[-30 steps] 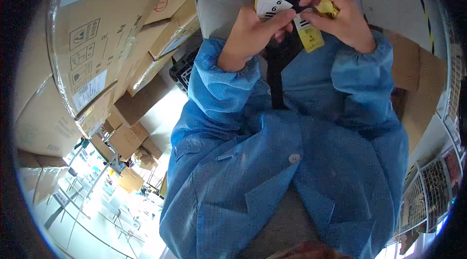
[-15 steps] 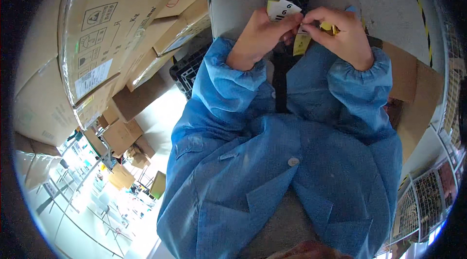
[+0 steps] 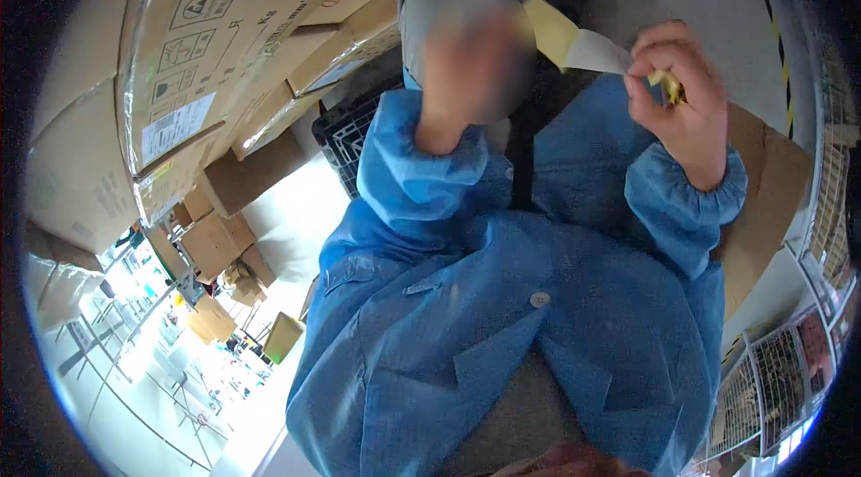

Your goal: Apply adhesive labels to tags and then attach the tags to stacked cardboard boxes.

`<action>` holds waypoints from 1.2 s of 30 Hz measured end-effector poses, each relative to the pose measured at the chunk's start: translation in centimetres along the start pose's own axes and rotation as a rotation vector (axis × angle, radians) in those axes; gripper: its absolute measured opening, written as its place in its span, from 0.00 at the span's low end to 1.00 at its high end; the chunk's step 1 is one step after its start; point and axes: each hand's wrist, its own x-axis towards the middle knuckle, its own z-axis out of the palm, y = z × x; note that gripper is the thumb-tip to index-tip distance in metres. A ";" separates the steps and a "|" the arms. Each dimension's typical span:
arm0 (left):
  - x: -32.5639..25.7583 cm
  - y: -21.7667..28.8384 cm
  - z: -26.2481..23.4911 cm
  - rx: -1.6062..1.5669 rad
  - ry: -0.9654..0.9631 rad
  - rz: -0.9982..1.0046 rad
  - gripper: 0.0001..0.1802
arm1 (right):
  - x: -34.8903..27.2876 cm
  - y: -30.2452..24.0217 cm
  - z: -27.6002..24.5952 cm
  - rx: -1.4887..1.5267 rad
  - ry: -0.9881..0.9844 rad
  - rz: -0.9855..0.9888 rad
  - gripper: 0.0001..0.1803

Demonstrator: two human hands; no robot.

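My right hand (image 3: 683,96) is closed in a pinch on the end of a paper label strip (image 3: 596,50). The strip runs off to the left, white near my fingers and yellow at its far end. A small curled yellow piece (image 3: 668,85) shows inside the same hand, against the palm. My left hand (image 3: 475,60) is raised over my left knee, apart from the right one. Blur covers its fingers, so what it holds, if anything, does not show. Both forearms are in blue sleeves with gathered cuffs.
Large taped cardboard cartons (image 3: 188,56) are stacked close on my left. A black plastic pallet (image 3: 359,123) lies beside my leg. An open cardboard box (image 3: 762,181) stands at my right, with wire mesh baskets (image 3: 771,378) beyond it. Yellow-black tape (image 3: 780,38) marks the floor.
My hands were together at the label and are now apart. The left moved left; the right moved right and slightly down, with the label strip stretched out from it.
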 end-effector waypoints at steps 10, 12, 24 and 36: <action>-2.0 -0.8 -7.4 0.651 0.342 0.277 0.19 | -0.6 0.1 1.6 0.511 -0.081 0.130 0.08; -2.0 -0.4 -7.2 0.680 0.361 0.292 0.20 | -0.5 0.3 2.0 0.419 -0.115 0.121 0.10; -3.1 7.6 0.6 0.506 -0.342 0.024 0.11 | -0.3 -0.1 2.5 0.284 -0.215 0.197 0.17; -3.3 5.1 3.1 -0.008 -0.049 0.017 0.10 | -0.8 2.0 1.2 0.727 -0.013 0.330 0.12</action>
